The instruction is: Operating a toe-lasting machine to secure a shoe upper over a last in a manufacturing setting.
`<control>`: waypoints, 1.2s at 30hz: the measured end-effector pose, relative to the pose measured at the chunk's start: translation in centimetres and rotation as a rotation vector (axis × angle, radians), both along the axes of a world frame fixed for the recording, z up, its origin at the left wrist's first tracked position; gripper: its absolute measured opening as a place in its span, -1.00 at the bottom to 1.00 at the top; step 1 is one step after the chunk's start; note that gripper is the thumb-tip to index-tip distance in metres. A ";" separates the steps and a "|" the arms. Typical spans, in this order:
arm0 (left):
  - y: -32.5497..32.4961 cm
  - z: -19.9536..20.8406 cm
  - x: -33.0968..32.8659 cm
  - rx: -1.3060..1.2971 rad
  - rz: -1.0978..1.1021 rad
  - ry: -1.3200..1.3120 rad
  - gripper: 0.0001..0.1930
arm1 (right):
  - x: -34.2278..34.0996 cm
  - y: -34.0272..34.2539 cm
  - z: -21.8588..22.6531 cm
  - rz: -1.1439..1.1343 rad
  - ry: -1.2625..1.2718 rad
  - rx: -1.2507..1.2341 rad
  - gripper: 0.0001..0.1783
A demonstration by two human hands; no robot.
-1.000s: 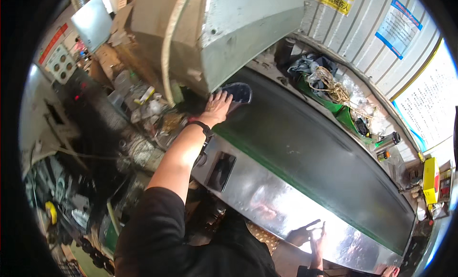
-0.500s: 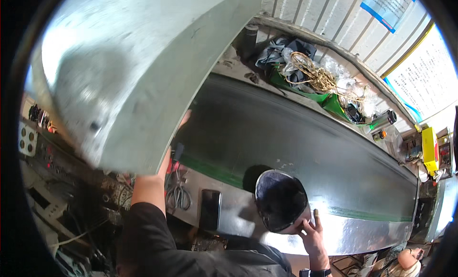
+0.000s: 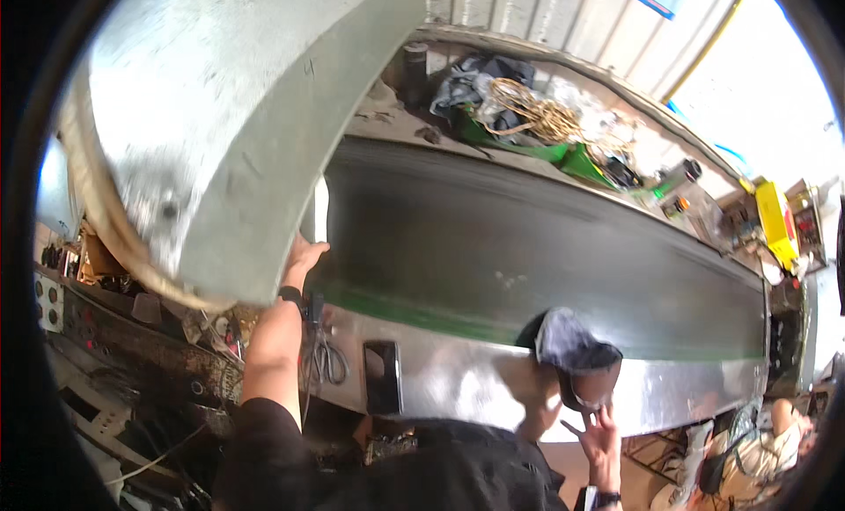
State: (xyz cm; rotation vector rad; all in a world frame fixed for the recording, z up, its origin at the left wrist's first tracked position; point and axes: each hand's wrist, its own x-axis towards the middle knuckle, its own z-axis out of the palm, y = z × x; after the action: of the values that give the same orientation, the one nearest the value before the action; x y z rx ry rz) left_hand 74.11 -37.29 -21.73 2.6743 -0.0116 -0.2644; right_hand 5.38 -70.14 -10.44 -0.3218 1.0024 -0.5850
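Observation:
A wide black conveyor belt (image 3: pixel 528 238) with a green edge strip runs across the view, with a steel side panel (image 3: pixel 475 388) along its near side. My left hand (image 3: pixel 304 251), with a dark band on the wrist, rests with fingers extended against the lower edge of a big grey metal hood (image 3: pixel 229 132) over the belt's left end. A dark, cap-like rounded object (image 3: pixel 572 357) sits at the belt's near edge, overhanging the steel panel. My right hand (image 3: pixel 603 432) is just under it with fingers apart; I cannot tell whether they touch it.
Scissors (image 3: pixel 327 361) hang on the steel panel beside a black rectangular plate (image 3: pixel 381 376). Tangled rope (image 3: pixel 537 115), bags and green crates (image 3: pixel 581 163) lie behind the belt. A control panel (image 3: pixel 48 295) and cables crowd the left. Another person (image 3: pixel 757 445) sits at lower right.
The view swung down and toward the hood. My left hand left the dark object on the belt and went to the hood's edge. The object now lies at the near edge, above my raised right hand.

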 end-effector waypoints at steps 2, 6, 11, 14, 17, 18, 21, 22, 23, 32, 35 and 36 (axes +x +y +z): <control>-4.2 6.8 -6.2 0.168 -0.039 0.062 0.16 | -0.3 0.2 -0.8 0.038 -0.131 -0.141 0.21; -4.9 13.8 -16.9 0.153 -0.737 -0.491 -0.27 | -1.6 0.2 -2.4 0.006 -0.179 -0.139 0.14; -11.7 16.0 -33.9 -0.192 -1.225 -0.706 -0.50 | -4.5 -1.5 -1.9 -0.016 -0.452 -0.007 -0.38; -13.1 13.2 -42.4 -0.248 -1.464 -0.819 -0.54 | -3.0 -1.9 -0.7 0.017 -0.436 -0.059 -0.35; -14.2 10.7 -49.1 -0.255 -1.554 -0.943 -0.65 | -3.5 -1.7 -0.1 0.025 -0.289 -0.049 -0.37; -14.4 10.6 -50.8 -0.310 -1.572 -0.895 -0.66 | -4.3 -1.7 -0.3 0.027 -0.173 -0.012 -0.39; -15.7 10.0 -51.9 -0.379 -1.786 -0.302 -0.78 | -6.3 -3.0 -0.2 0.037 -0.172 0.029 -0.37; -16.1 9.0 -52.1 -0.592 -1.620 -0.244 -0.82 | -5.5 -2.3 1.0 0.094 -0.033 -0.167 -0.39; -16.5 10.9 -51.2 -0.696 -1.412 0.170 -0.77 | -4.4 -1.0 4.5 0.187 -0.045 -0.391 -0.38; -18.9 7.5 -38.6 -0.909 -0.171 0.833 -0.60 | -3.5 7.1 -0.1 0.808 0.367 -2.034 -0.12; -21.1 6.5 -36.6 -0.668 -0.207 0.408 -0.60 | -0.1 8.6 -3.3 0.480 0.466 -1.947 0.17; -21.7 5.1 -36.3 -0.614 -0.225 0.347 -0.60 | 0.3 8.5 -5.2 0.397 0.399 -1.837 0.47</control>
State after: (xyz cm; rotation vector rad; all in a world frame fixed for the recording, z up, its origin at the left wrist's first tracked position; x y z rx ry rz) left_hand 37.80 -59.00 -16.68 1.9899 -0.2458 -0.6737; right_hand 5.68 -61.64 -15.63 -2.2585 0.4446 -0.9512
